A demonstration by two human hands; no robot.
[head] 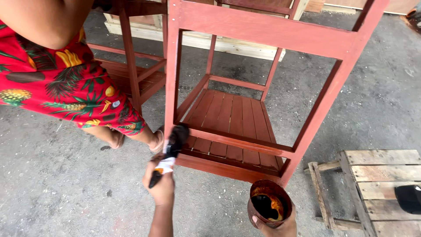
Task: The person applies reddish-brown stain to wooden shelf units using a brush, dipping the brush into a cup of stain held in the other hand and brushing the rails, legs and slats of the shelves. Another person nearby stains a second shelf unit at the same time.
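My left hand (161, 186) grips a dark paintbrush (174, 141) with a white-wrapped handle. Its bristles press against the lower front left leg of a reddish-brown wooden rack (263, 30). The rack has a slatted bottom shelf (232, 116) and an open frame above it. My right hand (280, 226) holds a small round bowl (269, 206) of dark stain with orange streaks, low at the rack's front right corner.
Another person in a red fruit-print garment (66, 83) stands at the left, feet (155, 142) close to the brush. A second stained rack (136, 74) stands behind. A bare wooden pallet (381, 184) with a black object (410, 197) lies at the right. The floor is grey concrete (66, 184).
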